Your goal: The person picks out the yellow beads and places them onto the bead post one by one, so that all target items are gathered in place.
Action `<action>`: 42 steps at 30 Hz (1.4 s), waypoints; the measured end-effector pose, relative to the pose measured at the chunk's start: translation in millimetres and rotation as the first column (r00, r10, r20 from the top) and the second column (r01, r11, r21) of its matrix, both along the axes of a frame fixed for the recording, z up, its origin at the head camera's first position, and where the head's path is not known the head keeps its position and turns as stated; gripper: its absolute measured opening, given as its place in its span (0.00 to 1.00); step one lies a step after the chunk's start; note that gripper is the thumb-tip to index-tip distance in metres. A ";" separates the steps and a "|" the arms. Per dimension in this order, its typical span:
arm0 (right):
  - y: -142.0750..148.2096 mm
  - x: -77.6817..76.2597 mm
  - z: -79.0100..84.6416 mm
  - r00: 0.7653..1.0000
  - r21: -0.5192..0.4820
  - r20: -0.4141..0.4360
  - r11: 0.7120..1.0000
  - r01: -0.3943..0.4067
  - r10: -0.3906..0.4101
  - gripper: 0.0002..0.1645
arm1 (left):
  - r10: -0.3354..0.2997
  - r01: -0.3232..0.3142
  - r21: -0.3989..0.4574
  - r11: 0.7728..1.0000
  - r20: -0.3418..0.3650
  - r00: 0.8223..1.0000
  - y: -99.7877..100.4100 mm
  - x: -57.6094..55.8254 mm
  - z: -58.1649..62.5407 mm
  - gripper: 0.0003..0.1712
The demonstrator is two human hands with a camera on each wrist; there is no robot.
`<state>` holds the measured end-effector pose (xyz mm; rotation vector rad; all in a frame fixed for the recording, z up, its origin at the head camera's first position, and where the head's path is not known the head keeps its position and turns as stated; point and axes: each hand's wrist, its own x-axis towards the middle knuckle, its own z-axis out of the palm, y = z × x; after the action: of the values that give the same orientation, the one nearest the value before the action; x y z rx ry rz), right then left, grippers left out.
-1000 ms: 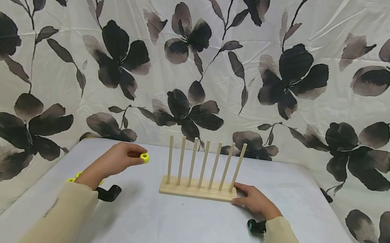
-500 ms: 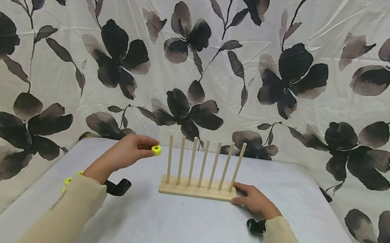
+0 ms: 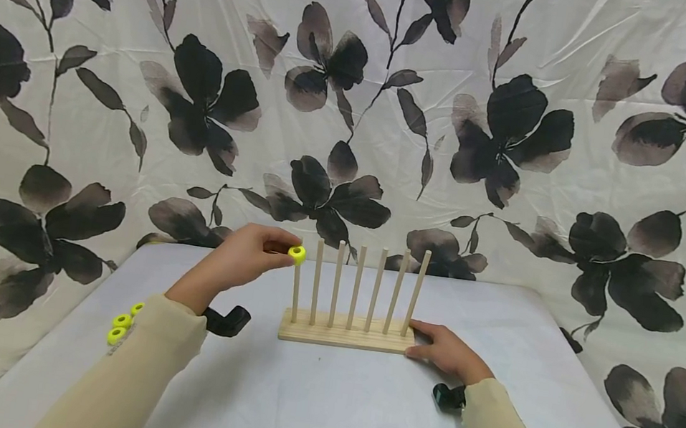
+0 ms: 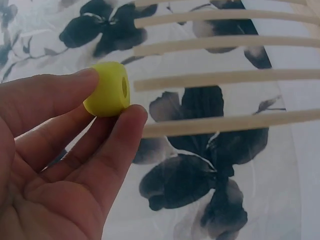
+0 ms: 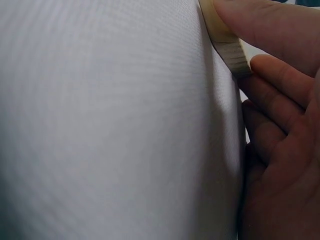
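Well to the left of the wooden peg rack (image 3: 342,322), three yellow beads (image 3: 121,321) lie close together on the tabletop (image 3: 317,413), on the same side as the left hand (image 3: 239,258), presumably to be within its easy reach. The left sleeve (image 3: 155,355) passes right beside them and could hide more.

Nearer the rack, the left hand is raised to the height of the tops of its pegs (image 3: 355,288), pinching a further bead (image 3: 296,255) between thumb and fingertips. In the left wrist view the grip falls on the bead's outer wall, so its hole is uncovered and faces the rack's pegs; that seems the reason for holding it by the sides. From the head view this bead covers the tip of the rack's leftmost peg (image 3: 296,295); whether the two touch cannot be told.

The rack's seven pegs rise in a row from one flat base (image 3: 344,341). At the rack's right end, the right hand (image 3: 451,351) grips that base, thumb at the front edge, fingers toward the back. Holding low, outside the row of pegs, probably steadies the rack without blocking access from above.
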<state>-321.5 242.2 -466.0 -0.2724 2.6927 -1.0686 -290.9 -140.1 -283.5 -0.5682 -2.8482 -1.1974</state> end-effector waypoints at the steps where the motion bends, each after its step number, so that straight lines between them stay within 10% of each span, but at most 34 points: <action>1: 0.3 -0.4 -0.3 1.000 -0.003 0.003 1.000 0.004 -0.004 0.43 | -0.006 0.006 0.003 1.000 -0.003 1.000 2.3 0.6 1.5 0.23; 42: 4.6 -6.6 -2.3 0.999 0.020 0.018 0.999 -0.033 0.032 0.46 | -0.092 0.096 0.055 0.994 -0.060 0.994 87.4 -21.4 17.1 0.20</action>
<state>-328.1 246.8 -468.3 -0.3004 2.6728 -1.0289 -312.3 -52.7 -266.4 -0.7297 -2.7579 -1.2499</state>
